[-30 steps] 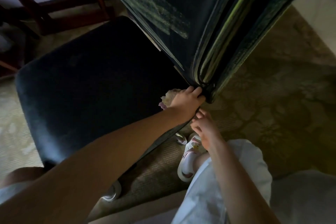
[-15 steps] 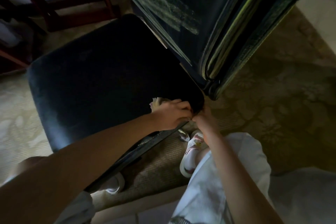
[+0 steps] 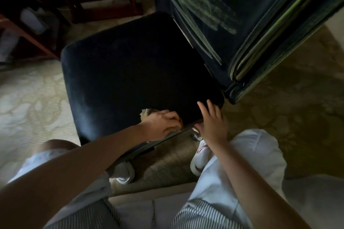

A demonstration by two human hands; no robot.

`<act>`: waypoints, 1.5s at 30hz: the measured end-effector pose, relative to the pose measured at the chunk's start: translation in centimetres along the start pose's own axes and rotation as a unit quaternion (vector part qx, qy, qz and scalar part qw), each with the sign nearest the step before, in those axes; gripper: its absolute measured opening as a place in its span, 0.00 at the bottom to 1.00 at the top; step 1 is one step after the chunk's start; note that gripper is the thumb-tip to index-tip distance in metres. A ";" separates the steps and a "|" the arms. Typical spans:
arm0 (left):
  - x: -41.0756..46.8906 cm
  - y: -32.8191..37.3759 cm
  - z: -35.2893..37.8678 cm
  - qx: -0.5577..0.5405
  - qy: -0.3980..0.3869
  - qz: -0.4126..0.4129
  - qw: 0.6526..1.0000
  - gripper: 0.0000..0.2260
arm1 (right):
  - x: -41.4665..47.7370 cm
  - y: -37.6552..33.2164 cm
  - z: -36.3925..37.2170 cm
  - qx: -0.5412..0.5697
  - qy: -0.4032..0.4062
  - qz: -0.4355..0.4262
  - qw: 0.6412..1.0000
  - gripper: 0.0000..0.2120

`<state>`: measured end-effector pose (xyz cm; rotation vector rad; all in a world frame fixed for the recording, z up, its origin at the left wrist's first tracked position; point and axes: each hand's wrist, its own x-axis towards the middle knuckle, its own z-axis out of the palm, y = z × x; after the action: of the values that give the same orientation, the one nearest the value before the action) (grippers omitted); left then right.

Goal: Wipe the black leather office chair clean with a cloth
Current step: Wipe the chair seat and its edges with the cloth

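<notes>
1. Black leather is seen across the chair seat (image 3: 134, 72), which fills the middle of the view, with the backrest (image 3: 242, 20) rising at the upper right
2. The left hand (image 3: 162, 123) is closed over a pale cloth (image 3: 146, 113), pressed onto the seat near its front right edge
3. The right hand (image 3: 212, 122) is held open, fingers spread, laid on the seat's front right corner, just beside the left hand but apart from it
4. A patterned carpet (image 3: 28, 102) is noted beneath the chair
5. Dark wooden furniture legs (image 3: 70, 0) are observed beyond the seat, at the upper left
</notes>
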<state>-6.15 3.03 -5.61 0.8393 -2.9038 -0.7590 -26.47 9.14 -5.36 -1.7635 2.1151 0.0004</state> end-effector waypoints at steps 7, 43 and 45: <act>-7.0 -1.8 -0.3 0.006 0.002 -0.049 0.999 0.13 | 0.0 -1.1 0.5 0.001 0.030 0.030 0.999 0.35; -16.9 -3.3 0.3 -0.276 0.520 -0.599 0.543 0.12 | -5.1 -10.0 0.6 -0.097 -0.077 -0.059 0.990 0.34; -16.6 -3.7 0.2 -0.282 0.523 -0.593 0.544 0.12 | -5.4 -10.9 1.1 -0.093 -0.080 -0.072 0.990 0.34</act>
<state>9.82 8.84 -5.67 2.0562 -0.6792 -0.6546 -15.11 12.18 -2.16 -1.9477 1.9232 0.2985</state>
